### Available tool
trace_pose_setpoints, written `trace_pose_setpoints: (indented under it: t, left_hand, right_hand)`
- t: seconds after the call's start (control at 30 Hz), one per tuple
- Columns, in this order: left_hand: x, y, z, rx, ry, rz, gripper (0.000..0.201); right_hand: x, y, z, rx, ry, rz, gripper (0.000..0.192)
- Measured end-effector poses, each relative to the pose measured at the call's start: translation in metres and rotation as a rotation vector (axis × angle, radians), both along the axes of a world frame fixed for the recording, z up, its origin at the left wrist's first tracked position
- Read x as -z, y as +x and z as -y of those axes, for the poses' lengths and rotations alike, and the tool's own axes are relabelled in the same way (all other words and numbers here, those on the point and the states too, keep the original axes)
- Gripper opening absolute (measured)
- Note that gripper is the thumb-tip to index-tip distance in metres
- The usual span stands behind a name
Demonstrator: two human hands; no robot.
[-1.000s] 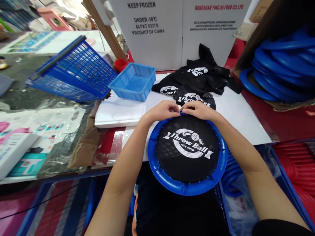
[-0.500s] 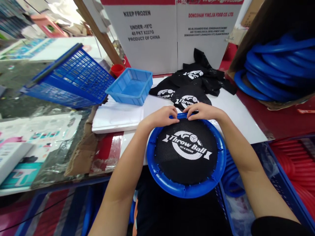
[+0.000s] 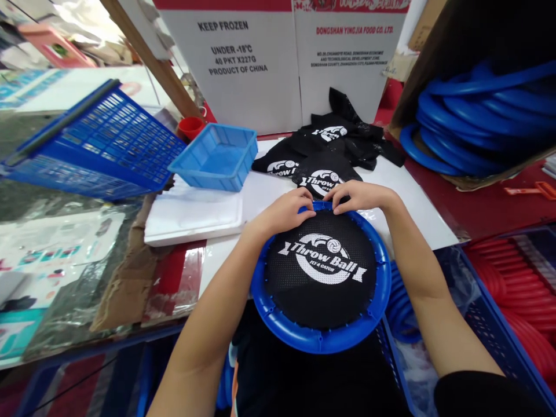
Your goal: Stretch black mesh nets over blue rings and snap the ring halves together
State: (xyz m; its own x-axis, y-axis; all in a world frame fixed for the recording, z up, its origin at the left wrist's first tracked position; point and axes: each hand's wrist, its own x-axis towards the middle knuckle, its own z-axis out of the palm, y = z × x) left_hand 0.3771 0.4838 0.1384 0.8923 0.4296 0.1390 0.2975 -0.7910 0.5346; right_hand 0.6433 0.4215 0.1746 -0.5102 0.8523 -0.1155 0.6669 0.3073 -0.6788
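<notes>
The left hand (image 3: 284, 213) and the right hand (image 3: 359, 196) meet at the 12 o'clock point of a round blue plastic ring (image 3: 321, 341), fingers curled and pinching the edge of the black mesh net (image 3: 321, 289) where it joins the rim; the fingertips nearly touch each other there. The mesh is stretched flat across the ring and carries a white printed logo reading "Throw Ball, Fly & Catch" with a small ball above the words. Small pegs stud the inner side of the ring, and the mesh edge sits against them. The ring lies tilted, its far edge on the white desk (image 3: 417, 214) under the hands and its near edge hanging over the desk's front toward the person. From the hands at 12 o'clock, just beyond, lies a loose pile of black mesh pieces (image 3: 330, 150) with the same logo. At 11 o'clock sits a light blue tray (image 3: 215, 156), with a small red cup (image 3: 191, 126) behind it, and at 10 o'clock a dark blue slotted basket (image 3: 95, 145) rests tilted. At 2 o'clock a cardboard box holds stacked blue rings (image 3: 473, 121); red rings (image 3: 516, 289) lie at 4 o'clock.
</notes>
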Motion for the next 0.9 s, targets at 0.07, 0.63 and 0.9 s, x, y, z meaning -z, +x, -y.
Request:
trace_pose_setpoints:
  t: [0.07, 0.63, 0.9]
  left_hand:
    - [0.0, 0.0, -0.001, -0.01, 0.009, -0.01, 0.018]
    - [0.017, 0.009, 0.006, 0.043, 0.035, -0.035, 0.04]
    - [0.011, 0.004, 0.001, 0.004, 0.008, -0.092, 0.044]
  right_hand:
    - [0.0, 0.001, 0.0, -0.02, -0.011, 0.015, 0.013]
    - [0.017, -0.012, -0.009, -0.019, 0.149, 0.046, 0.015]
    - [0.007, -0.003, -0.002, 0.015, 0.137, -0.023, 0.013]
